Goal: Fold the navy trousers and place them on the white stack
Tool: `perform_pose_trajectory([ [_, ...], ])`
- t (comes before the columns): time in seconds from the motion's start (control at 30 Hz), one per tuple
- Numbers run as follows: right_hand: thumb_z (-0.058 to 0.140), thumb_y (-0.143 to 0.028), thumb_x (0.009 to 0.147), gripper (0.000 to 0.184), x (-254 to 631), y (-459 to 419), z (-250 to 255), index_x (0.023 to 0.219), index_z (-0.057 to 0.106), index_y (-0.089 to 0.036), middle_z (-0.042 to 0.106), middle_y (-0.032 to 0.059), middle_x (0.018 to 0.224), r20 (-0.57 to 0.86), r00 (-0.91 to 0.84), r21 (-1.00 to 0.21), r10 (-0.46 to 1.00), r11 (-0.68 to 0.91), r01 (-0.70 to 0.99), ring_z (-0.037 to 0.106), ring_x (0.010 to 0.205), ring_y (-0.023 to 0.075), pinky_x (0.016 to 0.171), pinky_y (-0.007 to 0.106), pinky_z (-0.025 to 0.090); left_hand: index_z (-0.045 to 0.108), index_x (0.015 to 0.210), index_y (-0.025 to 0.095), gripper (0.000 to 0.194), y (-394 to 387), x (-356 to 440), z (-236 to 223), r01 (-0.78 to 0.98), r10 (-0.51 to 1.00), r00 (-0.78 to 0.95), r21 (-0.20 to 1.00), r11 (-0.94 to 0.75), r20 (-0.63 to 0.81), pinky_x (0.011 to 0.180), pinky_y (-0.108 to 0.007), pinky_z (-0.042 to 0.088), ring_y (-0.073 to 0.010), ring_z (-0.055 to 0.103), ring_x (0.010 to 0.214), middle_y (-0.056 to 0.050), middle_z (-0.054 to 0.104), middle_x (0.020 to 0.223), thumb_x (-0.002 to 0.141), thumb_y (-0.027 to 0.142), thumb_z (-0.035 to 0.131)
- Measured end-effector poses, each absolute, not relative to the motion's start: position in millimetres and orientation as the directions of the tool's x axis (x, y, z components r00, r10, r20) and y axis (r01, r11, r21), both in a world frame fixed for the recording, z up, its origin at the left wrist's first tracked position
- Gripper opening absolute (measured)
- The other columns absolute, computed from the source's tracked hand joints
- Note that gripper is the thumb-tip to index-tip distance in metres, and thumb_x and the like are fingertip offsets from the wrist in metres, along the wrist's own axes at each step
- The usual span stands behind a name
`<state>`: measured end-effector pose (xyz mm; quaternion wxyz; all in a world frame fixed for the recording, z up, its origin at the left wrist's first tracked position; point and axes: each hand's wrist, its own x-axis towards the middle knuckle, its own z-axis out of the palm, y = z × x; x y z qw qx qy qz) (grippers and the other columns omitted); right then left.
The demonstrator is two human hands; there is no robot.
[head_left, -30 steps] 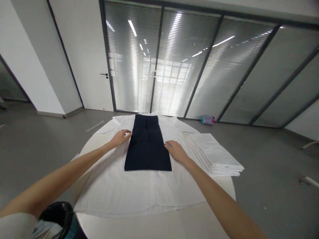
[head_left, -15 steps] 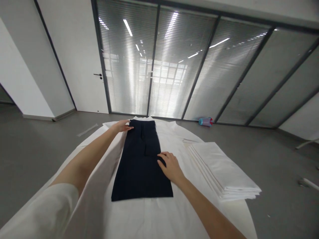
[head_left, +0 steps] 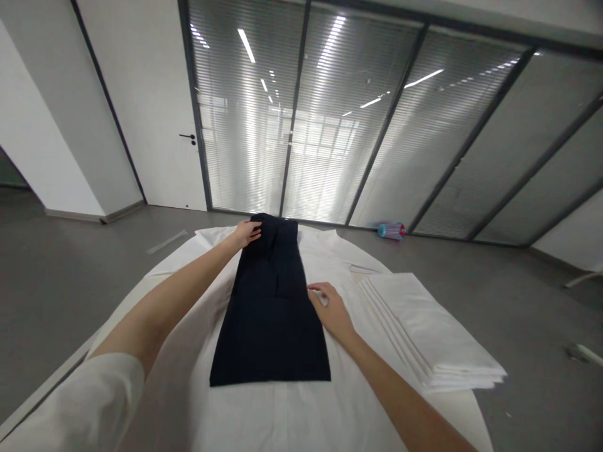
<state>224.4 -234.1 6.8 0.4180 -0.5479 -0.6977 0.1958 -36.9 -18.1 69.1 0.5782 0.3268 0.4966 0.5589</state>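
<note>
A dark navy folded garment (head_left: 271, 339) lies lengthwise over a white cloth (head_left: 240, 417) on a round table. It has seams and creases, but its exact kind is unclear. My left hand (head_left: 245, 233) is at its far left corner, fingers over the fabric and closed on it; the cloth there is rumpled and slightly raised. My right hand (head_left: 333, 312) is at the garment's right edge, about halfway down, with thumb and fingers bent together on the edge. Parts of the fingertips are hard to make out.
A stack of folded white cloths (head_left: 431, 326) lies to the right on the table (head_left: 464, 408). A blue and red object (head_left: 391, 231) rests on the floor by the glass partition (head_left: 325, 125). A door (head_left: 155, 113) is at the left.
The garment's far end has risen and shifted away, rumpling and covering the white edge behind it. My left hand moved slightly right and farther onto the fabric; my right hand drew back to the edge.
</note>
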Motion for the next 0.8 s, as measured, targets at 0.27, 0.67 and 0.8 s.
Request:
perform_pose_trajectory([
  [0.27, 0.04, -0.06, 0.099, 0.066, 191.9, -145.1, 73.8, 0.151, 0.015, -0.028, 0.072, 0.0083, 0.092, -0.156, -0.023, -0.959, 0.987, -0.157, -0.235, 0.073, 0.08, 0.0217, 0.075, 0.037, 0.059, 0.066, 0.075, 0.013, 0.014, -97.8, -45.9, 84.4, -0.404, 0.998, 0.056, 0.915, 0.008, 0.016, 0.083, -0.028, 0.056, -0.0129, 0.067, 0.076, -0.004, 0.069, 0.079, 0.07, 0.003, 0.075],
  [0.67, 0.067, -0.039, 0.092, 0.031, 199.7, -103.9, 68.2, 0.11, 0.057, -0.015, 0.063, 0.0038, 0.083, -0.294, 0.282, -0.952, 0.913, -0.253, -0.173, 0.063, 0.07, 0.0132, 0.064, 0.026, 0.062, 0.07, 0.089, 0.016, 0.026, -144.2, -61.2, 39.8, -0.323, 0.995, 0.036, 0.942, 0.096, -0.09, 0.079, -0.027, 0.058, -0.0154, 0.066, 0.079, -0.004, 0.068, 0.085, 0.064, 0.009, 0.078],
  [0.8, 0.074, -0.025, 0.086, 0.026, 194.8, -104.7, 64.1, 0.102, 0.059, -0.013, 0.065, 0.0027, 0.076, -0.326, 0.269, -0.94, 0.906, -0.279, -0.199, 0.064, 0.068, 0.0129, 0.063, 0.025, 0.062, 0.065, 0.091, 0.019, 0.02, -143.2, -62.4, 35.9, -0.308, 0.993, 0.039, 0.944, 0.12, -0.114, 0.078, -0.037, 0.063, -0.0235, 0.067, 0.092, -0.007, 0.065, 0.092, 0.077, 0.03, 0.075],
])
